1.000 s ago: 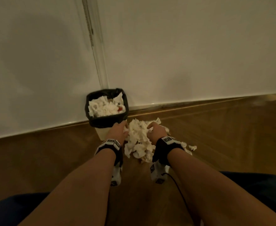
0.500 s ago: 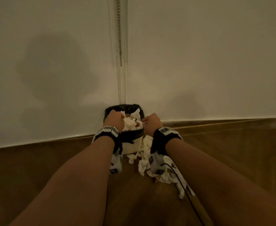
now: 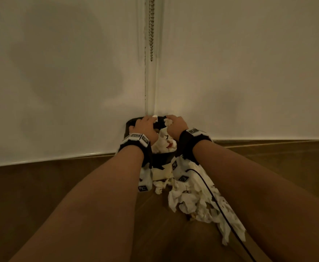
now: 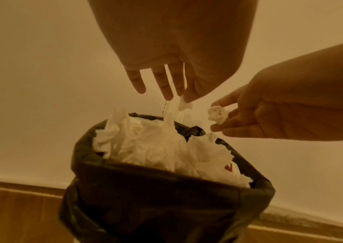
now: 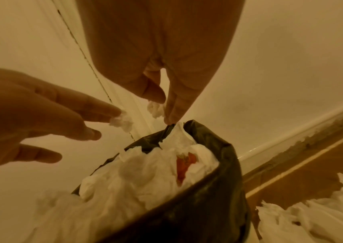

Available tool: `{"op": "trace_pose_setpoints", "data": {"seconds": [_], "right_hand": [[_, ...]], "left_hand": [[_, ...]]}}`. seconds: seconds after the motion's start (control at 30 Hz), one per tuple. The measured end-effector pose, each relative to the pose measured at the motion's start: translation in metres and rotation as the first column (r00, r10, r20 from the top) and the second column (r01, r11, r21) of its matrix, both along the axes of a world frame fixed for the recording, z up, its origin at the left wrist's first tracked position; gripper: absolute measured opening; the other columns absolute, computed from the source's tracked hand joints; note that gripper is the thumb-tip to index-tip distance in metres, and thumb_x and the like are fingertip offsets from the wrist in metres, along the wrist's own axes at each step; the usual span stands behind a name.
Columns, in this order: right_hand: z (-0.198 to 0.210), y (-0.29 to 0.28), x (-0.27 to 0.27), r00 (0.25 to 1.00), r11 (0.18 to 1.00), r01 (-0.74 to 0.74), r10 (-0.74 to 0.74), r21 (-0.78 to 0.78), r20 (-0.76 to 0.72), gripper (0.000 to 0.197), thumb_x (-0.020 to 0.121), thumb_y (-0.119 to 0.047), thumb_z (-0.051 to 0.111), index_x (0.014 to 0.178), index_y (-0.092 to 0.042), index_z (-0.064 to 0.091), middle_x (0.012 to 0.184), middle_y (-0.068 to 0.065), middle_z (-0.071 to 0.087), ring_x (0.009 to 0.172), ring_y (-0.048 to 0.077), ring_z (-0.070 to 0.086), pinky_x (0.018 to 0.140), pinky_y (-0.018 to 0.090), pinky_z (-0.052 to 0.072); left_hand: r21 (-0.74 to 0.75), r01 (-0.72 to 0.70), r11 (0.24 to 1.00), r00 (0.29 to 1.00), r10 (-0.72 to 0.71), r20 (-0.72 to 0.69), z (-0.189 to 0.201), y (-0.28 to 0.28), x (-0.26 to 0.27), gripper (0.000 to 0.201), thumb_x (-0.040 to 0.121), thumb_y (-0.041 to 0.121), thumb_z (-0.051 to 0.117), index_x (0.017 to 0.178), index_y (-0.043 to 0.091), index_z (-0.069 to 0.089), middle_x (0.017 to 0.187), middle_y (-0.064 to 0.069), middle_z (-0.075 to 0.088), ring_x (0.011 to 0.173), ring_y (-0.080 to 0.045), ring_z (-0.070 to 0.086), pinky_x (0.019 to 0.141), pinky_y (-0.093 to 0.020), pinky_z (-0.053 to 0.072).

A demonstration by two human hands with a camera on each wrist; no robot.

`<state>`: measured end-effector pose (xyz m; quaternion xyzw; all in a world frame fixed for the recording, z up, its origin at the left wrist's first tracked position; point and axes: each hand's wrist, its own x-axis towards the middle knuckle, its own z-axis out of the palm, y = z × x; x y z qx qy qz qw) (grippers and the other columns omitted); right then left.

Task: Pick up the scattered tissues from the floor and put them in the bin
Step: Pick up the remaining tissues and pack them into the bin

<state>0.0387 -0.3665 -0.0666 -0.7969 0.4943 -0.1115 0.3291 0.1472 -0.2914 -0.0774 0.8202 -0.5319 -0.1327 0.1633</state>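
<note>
The bin (image 3: 163,159), lined with a black bag (image 4: 166,189), stands against the wall and is heaped with white tissues (image 4: 156,144). Both hands hover over its mouth. My left hand (image 3: 147,120) has its fingers (image 4: 164,88) straight and spread, pointing down, with a small tissue scrap (image 4: 185,105) clinging at the tips. My right hand (image 3: 171,121) pinches a crumpled tissue ball (image 4: 218,115) between thumb and fingers just above the bag's far rim (image 5: 169,128). A pile of tissues (image 3: 192,201) lies on the floor under my right forearm.
White wall panels rise right behind the bin, with a bead chain (image 3: 151,29) hanging above it. A skirting strip (image 3: 268,143) runs along the wooden floor (image 3: 41,186). A red item (image 5: 185,166) shows among the binned tissues. A black cable (image 3: 211,193) trails from my right wrist.
Both hands rose from the floor pile to above the bin and moved farther over it. The left hand's fingers have straightened out from a fist.
</note>
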Motion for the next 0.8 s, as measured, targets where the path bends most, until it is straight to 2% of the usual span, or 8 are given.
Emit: {"op": "trace_pose_setpoints", "data": {"seconds": [0.07,0.17,0.3,0.43,0.5,0.57,0.67,0.8], "right_hand": [[-0.005,-0.005,0.003,0.998,0.998,-0.054,0.055,0.028,-0.014,0.062,0.091,-0.008,0.05,0.147,-0.012,0.026,0.149,0.015,0.033,0.135,0.031,0.034,0.109,0.036,0.031],[-0.013,-0.008,0.0,0.998,0.999,-0.045,0.044,0.025,0.043,0.059,0.095,-0.019,0.05,0.148,-0.013,0.025,0.15,0.012,0.033,0.136,0.028,0.035,0.108,0.03,0.029],[-0.019,-0.01,-0.022,0.995,0.999,0.031,-0.03,-0.008,0.099,0.052,0.093,-0.014,0.051,0.143,-0.014,0.037,0.142,0.015,0.043,0.129,0.03,0.042,0.104,0.033,0.035],[-0.026,-0.007,-0.059,0.967,0.986,0.167,-0.17,0.031,0.189,0.047,0.087,-0.003,0.054,0.132,-0.016,0.049,0.13,0.013,0.049,0.116,0.028,0.052,0.088,0.03,0.043],[-0.033,-0.005,-0.08,0.96,0.977,0.208,-0.213,0.049,0.183,0.048,0.085,0.002,0.05,0.129,-0.017,0.052,0.125,0.012,0.052,0.11,0.026,0.054,0.081,0.026,0.043],[-0.042,0.001,-0.099,0.955,0.971,0.229,-0.238,0.067,0.178,0.043,0.086,0.0,0.048,0.126,-0.015,0.054,0.119,0.012,0.057,0.104,0.025,0.057,0.078,0.026,0.043],[-0.059,0.012,-0.128,0.952,0.963,0.263,-0.269,0.061,0.147,0.034,0.09,-0.006,0.043,0.121,-0.011,0.058,0.112,0.014,0.064,0.097,0.027,0.061,0.079,0.028,0.046],[-0.089,0.025,-0.161,0.953,0.953,0.281,-0.291,0.111,0.086,0.028,0.09,-0.003,0.042,0.105,-0.01,0.065,0.119,0.018,0.061,0.106,0.031,0.059,0.083,0.035,0.048]], "left_hand": [[0.076,0.007,0.997,0.999,-0.004,-0.035,-0.006,-0.007,-0.001,0.065,0.089,0.02,0.045,0.148,0.03,0.018,0.154,0.002,0.025,0.138,-0.027,0.026,0.111,-0.052,0.02],[0.105,-0.026,0.994,0.997,0.033,-0.07,-0.011,-0.012,-0.003,0.065,0.092,0.024,0.042,0.149,0.029,0.012,0.154,-0.002,0.024,0.139,-0.029,0.025,0.112,-0.051,0.019],[0.013,-0.054,0.998,0.998,0.054,-0.017,-0.011,-0.008,-0.009,0.058,0.091,0.024,0.044,0.147,0.024,0.025,0.147,-0.008,0.035,0.134,-0.031,0.031,0.108,-0.051,0.025],[-0.158,0.06,0.986,0.998,-0.062,-0.007,-0.003,0.001,-0.025,0.037,0.091,0.017,0.044,0.127,0.019,0.051,0.12,-0.008,0.054,0.108,-0.025,0.052,0.088,-0.036,0.043],[-0.156,0.125,0.98,0.992,-0.128,-0.008,-0.001,0.007,-0.038,0.027,0.093,0.02,0.041,0.115,0.019,0.057,0.099,-0.007,0.061,0.087,-0.022,0.056,0.072,-0.03,0.042],[-0.113,0.171,0.979,0.985,-0.17,0.021,-0.003,0.015,-0.054,0.024,0.095,0.024,0.04,0.108,0.019,0.06,0.079,-0.004,0.059,0.077,-0.022,0.056,0.065,-0.027,0.041],[-0.053,0.228,0.972,0.973,-0.229,-0.019,-0.017,0.025,-0.083,0.025,0.094,0.025,0.043,0.105,0.018,0.063,0.089,-0.007,0.064,0.084,-0.025,0.06,0.067,-0.029,0.042],[0.062,0.263,0.963,0.959,-0.254,-0.125,-0.052,0.037,-0.123,0.023,0.092,0.027,0.046,0.107,0.023,0.062,0.097,-0.005,0.065,0.081,-0.02,0.059,0.067,-0.029,0.047]]}}
